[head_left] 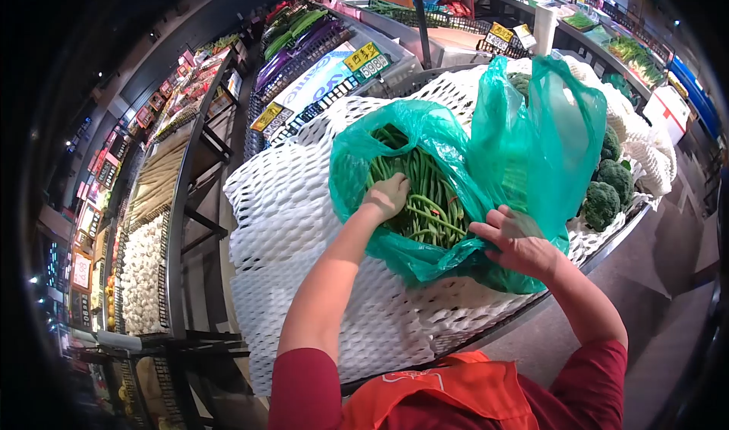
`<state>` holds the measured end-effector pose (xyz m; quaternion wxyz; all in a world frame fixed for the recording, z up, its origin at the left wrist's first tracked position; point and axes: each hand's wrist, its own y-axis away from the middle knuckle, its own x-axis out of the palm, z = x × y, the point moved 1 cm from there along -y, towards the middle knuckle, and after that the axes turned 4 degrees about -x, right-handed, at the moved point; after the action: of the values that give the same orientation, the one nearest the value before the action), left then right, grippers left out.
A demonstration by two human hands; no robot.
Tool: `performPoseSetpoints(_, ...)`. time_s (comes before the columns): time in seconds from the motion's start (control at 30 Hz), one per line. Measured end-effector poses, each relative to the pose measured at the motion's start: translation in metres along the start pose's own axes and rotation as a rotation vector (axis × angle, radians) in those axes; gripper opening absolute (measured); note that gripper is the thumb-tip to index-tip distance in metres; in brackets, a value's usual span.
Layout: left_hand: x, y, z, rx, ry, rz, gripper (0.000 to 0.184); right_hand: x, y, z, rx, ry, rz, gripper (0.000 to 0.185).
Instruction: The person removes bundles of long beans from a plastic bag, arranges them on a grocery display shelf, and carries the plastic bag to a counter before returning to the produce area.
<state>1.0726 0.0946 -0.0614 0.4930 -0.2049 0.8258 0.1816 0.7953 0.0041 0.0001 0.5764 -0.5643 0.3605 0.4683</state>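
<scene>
A green plastic bag (357, 138) lies open on white foam netting, its mouth spread around a heap of long green beans (425, 176). My left hand (387, 196) reaches into the bag and is closed on some of the beans; its fingertips are partly hidden among them. At the bag's right edge, my right hand (520, 244) grips the plastic near the rim, thumb and fingers bent over it. More loose green plastic (566, 119) stands up behind that hand. A few beans in front lie bent across the heap.
White foam netting (296, 255) covers the display stand. Heads of broccoli (604, 202) sit at its right side. Crates of eggplant (292, 58) and price signs (368, 59) stand behind. Across the aisle at left are garlic bulbs (144, 270) on a shelf.
</scene>
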Motion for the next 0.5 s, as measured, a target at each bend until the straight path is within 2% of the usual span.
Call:
performPoseSetpoints(0.07, -0.008, 0.007, 0.007, 0.043, -0.221, 0.129, 0.036, -0.002, 0.0, 0.0, 0.027, -0.015, 0.02, 0.047)
performPoseSetpoints(0.1, -0.013, 0.01, 0.01, 0.131, -0.342, 0.212, 0.032, -0.005, -0.001, 0.002, 0.048, -0.021, 0.041, 0.045)
performPoseSetpoints(0.2, -0.028, 0.028, 0.006, 0.238, -0.599, 0.229, 0.031, -0.002, -0.001, 0.003, 0.072, -0.027, 0.063, 0.042)
performPoseSetpoints(0.23, -0.03, 0.028, 0.005, 0.192, -0.611, 0.25, 0.026, -0.002, -0.001, 0.002, 0.072, -0.023, 0.065, 0.042)
performPoseSetpoints(0.33, -0.035, 0.03, 0.019, 0.328, -0.821, 0.166, 0.022, -0.004, 0.001, 0.001, 0.086, -0.027, 0.062, 0.042)
performPoseSetpoints(0.47, -0.023, 0.028, 0.014, 0.422, -0.823, 0.074, 0.023, -0.006, -0.002, 0.001, 0.067, -0.033, 0.065, 0.043)
performPoseSetpoints(0.5, -0.02, 0.026, 0.01, 0.45, -0.632, 0.006, 0.026, -0.011, -0.005, 0.002, 0.062, -0.031, 0.076, 0.043)
